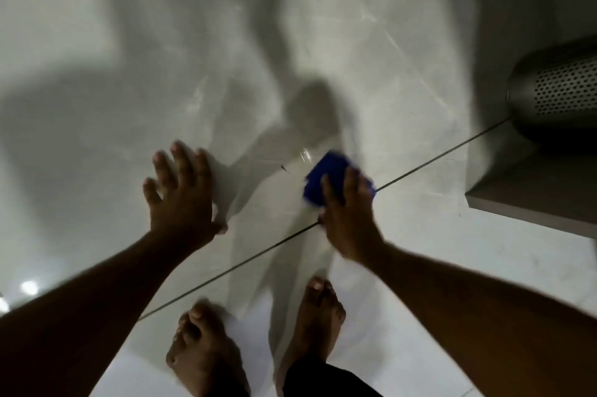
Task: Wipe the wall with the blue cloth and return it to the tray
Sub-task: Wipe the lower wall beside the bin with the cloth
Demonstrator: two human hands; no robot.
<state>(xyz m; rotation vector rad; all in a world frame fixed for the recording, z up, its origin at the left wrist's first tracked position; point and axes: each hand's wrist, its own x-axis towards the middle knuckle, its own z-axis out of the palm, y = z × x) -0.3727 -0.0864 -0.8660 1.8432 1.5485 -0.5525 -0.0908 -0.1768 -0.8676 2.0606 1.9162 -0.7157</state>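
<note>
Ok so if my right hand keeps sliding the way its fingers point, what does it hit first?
Nothing nearby, as far as this view shows. The right hand presses the blue cloth on the wall, fingers pointing up and slightly left, where only bare wall shows.

Pale grey marble-look tiled wall (290,25): smooth, polished, faint veining, glossy wet streak beside the cloth. White floor tiles (484,267): glossy, reflecting light spots. Small deep-blue cloth (323,177): soft, matt fabric. Rounded silver perforated metal cylinder (562,93): brushed, satin finish. Grey ledge (533,202): matt, smooth.
</note>
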